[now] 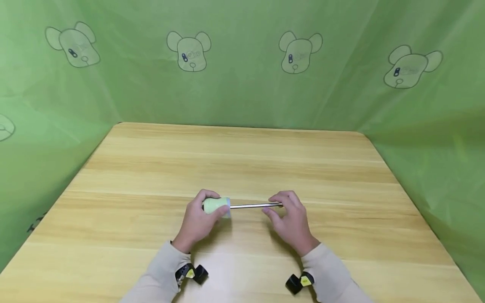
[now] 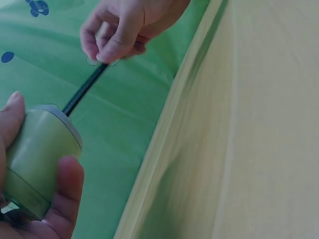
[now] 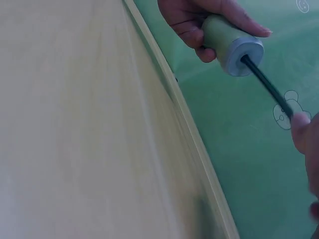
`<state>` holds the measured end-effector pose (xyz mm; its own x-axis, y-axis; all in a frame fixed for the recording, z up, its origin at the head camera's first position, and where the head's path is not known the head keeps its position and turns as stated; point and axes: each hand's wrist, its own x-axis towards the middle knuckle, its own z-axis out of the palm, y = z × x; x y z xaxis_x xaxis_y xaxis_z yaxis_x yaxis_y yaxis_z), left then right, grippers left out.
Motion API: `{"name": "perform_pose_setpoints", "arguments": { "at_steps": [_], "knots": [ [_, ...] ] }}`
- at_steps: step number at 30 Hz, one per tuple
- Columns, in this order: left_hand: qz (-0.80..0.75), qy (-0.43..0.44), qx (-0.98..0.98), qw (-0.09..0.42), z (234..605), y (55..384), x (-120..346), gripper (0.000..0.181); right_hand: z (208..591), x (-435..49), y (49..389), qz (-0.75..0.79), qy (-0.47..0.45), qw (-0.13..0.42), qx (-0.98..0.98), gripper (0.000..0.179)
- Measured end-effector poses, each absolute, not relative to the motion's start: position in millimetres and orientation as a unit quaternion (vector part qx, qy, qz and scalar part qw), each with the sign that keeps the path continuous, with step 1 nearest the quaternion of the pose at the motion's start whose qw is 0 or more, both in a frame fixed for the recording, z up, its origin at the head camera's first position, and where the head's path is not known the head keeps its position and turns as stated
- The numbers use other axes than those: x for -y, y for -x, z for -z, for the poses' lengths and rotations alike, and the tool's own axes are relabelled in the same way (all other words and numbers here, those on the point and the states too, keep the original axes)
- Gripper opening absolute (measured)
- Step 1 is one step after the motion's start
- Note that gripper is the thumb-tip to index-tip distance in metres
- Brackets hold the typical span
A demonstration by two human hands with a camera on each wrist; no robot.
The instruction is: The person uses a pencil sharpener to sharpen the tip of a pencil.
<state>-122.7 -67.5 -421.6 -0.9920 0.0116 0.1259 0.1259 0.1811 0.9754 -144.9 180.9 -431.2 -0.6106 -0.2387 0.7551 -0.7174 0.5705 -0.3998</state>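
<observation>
Green sheeting (image 1: 242,97), printed with outlined animal heads, is hanging behind and beside a wood-grain surface (image 1: 242,162). Listed left to right:

- Left sleeve (image 1: 156,275), pale grey: is covering the forearm; black-and-yellow wrist device (image 1: 191,273) is sitting at its cuff.
- Left hand (image 1: 197,221): is gripping the handle (image 1: 214,204), fingers and thumb curling round it.
- Tool (image 1: 242,206): is lying crosswise between both hands, above the surface; pale green handle is ending in a greyish-lavender collar (image 1: 229,201), slim metal shaft (image 1: 250,205) is extending rightward.
- Right hand (image 1: 293,221): is pinching the shaft's far end between thumb and fingers.
- Second wrist device (image 1: 299,283): is sitting beside the right sleeve (image 1: 329,273).
</observation>
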Motion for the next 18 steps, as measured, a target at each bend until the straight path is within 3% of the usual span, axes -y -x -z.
{"name": "perform_pose_setpoints", "arguments": {
  "at_steps": [8, 18],
  "knots": [
    [0.664, 0.036, 0.747, 0.020, 419.0, 122.7, 68.4, 0.028, 431.3, -172.3, 150.4, -0.329, -0.373, 0.478, 0.724, 0.036],
    [0.656, 0.070, 0.752, -0.005, 424.8, 123.9, 64.7, 0.027, 435.3, -172.9, 153.4, -0.296, -0.364, 0.524, 0.711, 0.038]
  ]
}}
